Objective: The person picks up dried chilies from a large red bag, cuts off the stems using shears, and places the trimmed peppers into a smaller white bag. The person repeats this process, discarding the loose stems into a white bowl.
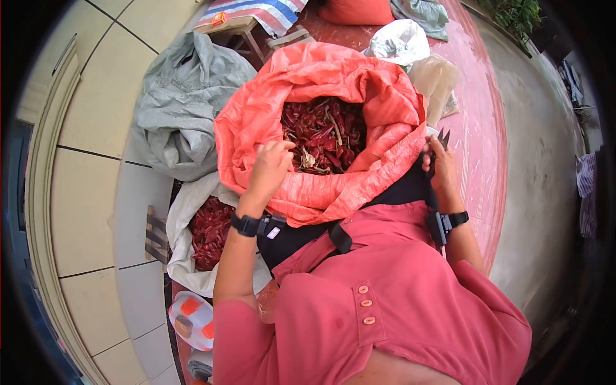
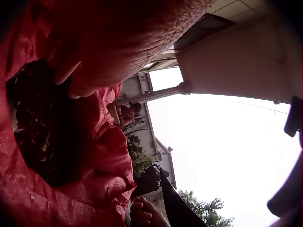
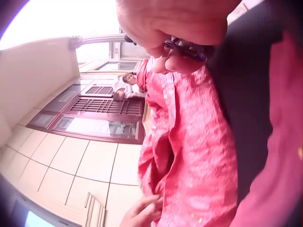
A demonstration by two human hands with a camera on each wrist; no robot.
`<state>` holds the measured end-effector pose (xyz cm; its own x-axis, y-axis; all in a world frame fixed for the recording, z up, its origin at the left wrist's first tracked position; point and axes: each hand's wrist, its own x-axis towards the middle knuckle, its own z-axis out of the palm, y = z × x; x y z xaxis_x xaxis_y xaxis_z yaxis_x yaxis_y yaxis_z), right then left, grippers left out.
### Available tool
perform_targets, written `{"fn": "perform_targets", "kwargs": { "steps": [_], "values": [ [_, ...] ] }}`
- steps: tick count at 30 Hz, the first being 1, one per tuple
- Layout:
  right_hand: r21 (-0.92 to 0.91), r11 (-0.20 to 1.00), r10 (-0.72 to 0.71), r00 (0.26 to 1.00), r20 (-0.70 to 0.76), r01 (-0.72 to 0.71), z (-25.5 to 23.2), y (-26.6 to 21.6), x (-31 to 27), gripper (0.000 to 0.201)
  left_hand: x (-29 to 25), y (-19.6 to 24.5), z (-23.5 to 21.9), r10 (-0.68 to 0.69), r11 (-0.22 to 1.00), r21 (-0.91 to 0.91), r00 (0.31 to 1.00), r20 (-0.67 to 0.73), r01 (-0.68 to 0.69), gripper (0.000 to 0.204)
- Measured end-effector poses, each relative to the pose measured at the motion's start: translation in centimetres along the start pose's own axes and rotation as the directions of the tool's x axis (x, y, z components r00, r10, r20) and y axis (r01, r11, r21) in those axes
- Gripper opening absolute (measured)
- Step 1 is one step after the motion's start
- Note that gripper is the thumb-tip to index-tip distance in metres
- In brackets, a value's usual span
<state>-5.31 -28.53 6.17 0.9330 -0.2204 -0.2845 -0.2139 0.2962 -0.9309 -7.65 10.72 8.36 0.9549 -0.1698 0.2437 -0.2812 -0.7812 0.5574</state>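
Observation:
A large red woven sack stands rolled open before the person's lap, holding dried red chilies with some pale stalks among them. At the sack's left inner edge is the left hand, its fingertips reaching over the chilies. In the left wrist view, the fingers of that hand extend loosely over the dark opening, with nothing visible between them. Beyond the sack's right side, the right hand grips a pair of scissors with the dark blades pointing away from the body. The right wrist view shows its fingers curled around the handles.
Left of the red sack sits a bulky grey sack. Nearer the body, a white sack holds more red chilies. A plastic basin lies by the left elbow. White and tan bags stand behind on the right; a wooden stool is at the back.

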Motion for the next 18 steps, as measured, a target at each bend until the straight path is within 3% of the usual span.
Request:
{"fn": "perform_targets", "kwargs": {
  "steps": [2,4,6,8,10,12,14,15,16,18],
  "values": [
    [0.054,0.997,0.055,0.994,0.095,-0.061,1.7,1.8,-1.6,0.020,3.8,-0.8,4.9,0.004,1.000,-0.025,0.967,0.255,0.002,0.026],
    [-0.133,0.986,-0.080,0.986,0.146,0.099,3.1,3.2,-3.0,0.019,6.6,-1.5,10.1,-0.036,0.998,0.056,0.938,0.344,0.018,0.028],
    [-0.111,0.990,-0.066,0.980,0.189,0.088,3.0,2.8,-2.7,0.018,7.4,-0.6,13.0,-0.135,0.974,0.209,0.965,0.224,0.088,0.030],
    [-0.062,0.996,-0.052,0.983,0.176,0.064,2.4,2.9,-1.9,0.017,7.8,-2.1,15.0,-0.351,0.925,0.264,0.880,0.320,0.273,0.033],
    [-0.035,0.997,-0.066,0.988,0.139,0.072,2.8,2.2,-2.0,0.019,7.7,-1.9,14.2,-0.360,0.918,0.277,0.887,0.288,0.283,0.030],
    [-0.021,0.997,-0.068,0.990,0.123,0.071,3.1,2.0,-2.5,0.020,6.9,-1.5,13.5,-0.327,0.930,0.205,0.941,0.088,0.305,0.028],
    [-0.045,0.998,-0.046,0.988,0.145,0.053,2.5,2.4,-1.9,0.019,7.0,-3.3,13.0,-0.234,0.968,-0.109,0.970,-0.061,0.227,0.028],
    [-0.056,0.997,-0.036,0.987,0.159,0.046,2.3,2.6,-1.5,0.019,6.7,-2.9,12.2,-0.407,0.800,-0.464,0.912,0.046,0.380,0.028],
    [-0.058,0.997,-0.044,0.983,0.179,0.055,2.2,2.8,-1.3,0.017,6.3,-2.3,11.0,-0.519,0.487,-0.727,0.830,0.204,0.484,0.029],
    [0.012,0.998,-0.055,0.985,0.166,0.054,2.7,3.0,-1.2,0.017,5.2,-1.3,8.2,-0.454,0.137,-0.903,0.836,0.307,0.406,0.034]
  ]
}}
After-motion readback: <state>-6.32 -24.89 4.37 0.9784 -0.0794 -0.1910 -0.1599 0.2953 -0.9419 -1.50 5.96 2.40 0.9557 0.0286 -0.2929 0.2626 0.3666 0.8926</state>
